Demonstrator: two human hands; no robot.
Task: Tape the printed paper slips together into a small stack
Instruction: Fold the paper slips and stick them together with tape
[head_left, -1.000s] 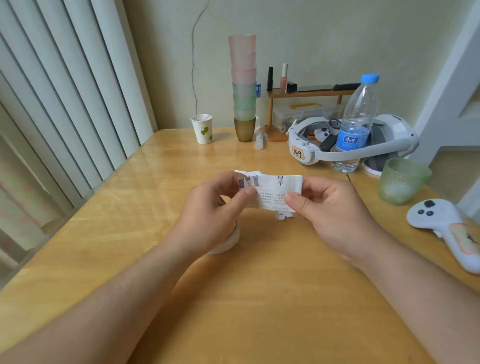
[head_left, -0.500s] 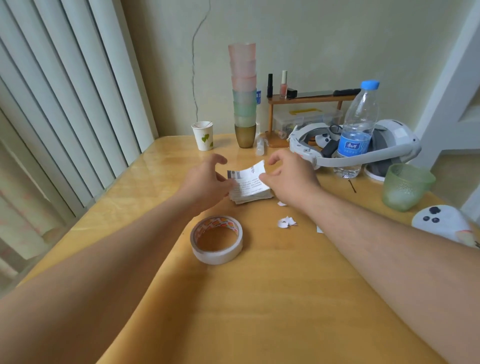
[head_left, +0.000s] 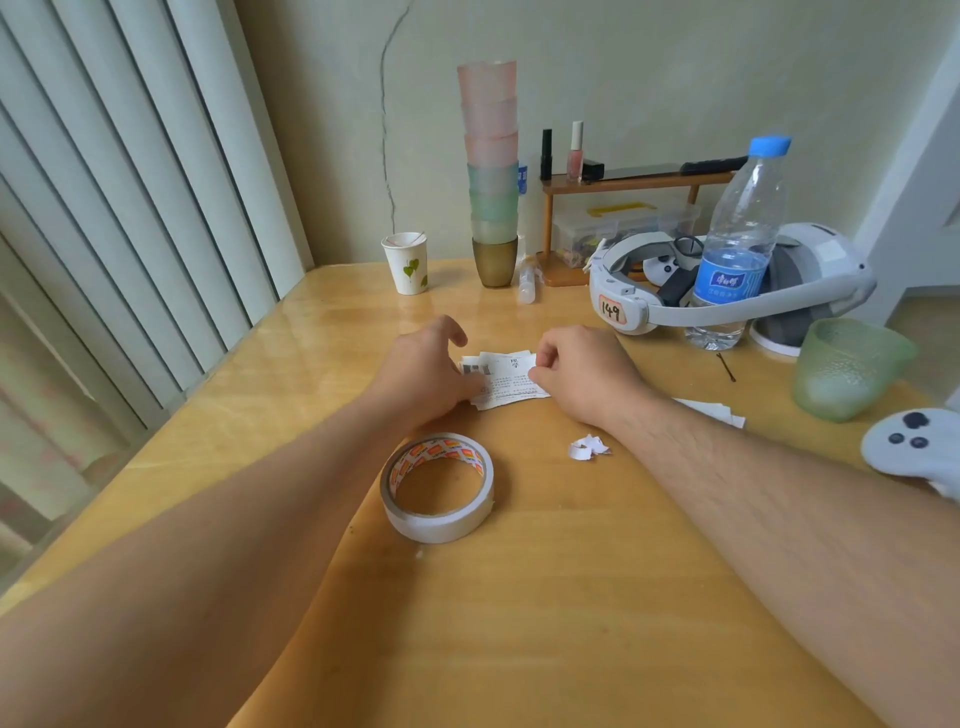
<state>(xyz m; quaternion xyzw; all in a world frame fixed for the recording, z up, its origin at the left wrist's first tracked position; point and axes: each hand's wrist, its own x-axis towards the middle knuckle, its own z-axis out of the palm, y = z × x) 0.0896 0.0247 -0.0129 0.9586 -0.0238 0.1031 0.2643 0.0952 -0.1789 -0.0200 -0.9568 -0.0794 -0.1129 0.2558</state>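
White paper slips (head_left: 506, 379) lie on wood, fingers of both hands curled pinching their ends

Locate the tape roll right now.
Head view: the tape roll lies flat on the table, near centre, just nearer the camera than the paper slips, between the forearms.

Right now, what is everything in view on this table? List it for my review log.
paper slips: small stack, white printed, table centre
tape roll: one, white, near the slips
paper scrap: one, white, right of tape
stacked cups: pink, green, gold base, at wall
paper cup: one, white
water bottle: one, clear, blue cap
headset: one, white
green cup: one, right
controller: one, white, right edge
table: one, wooden
hands: left and right on the slips
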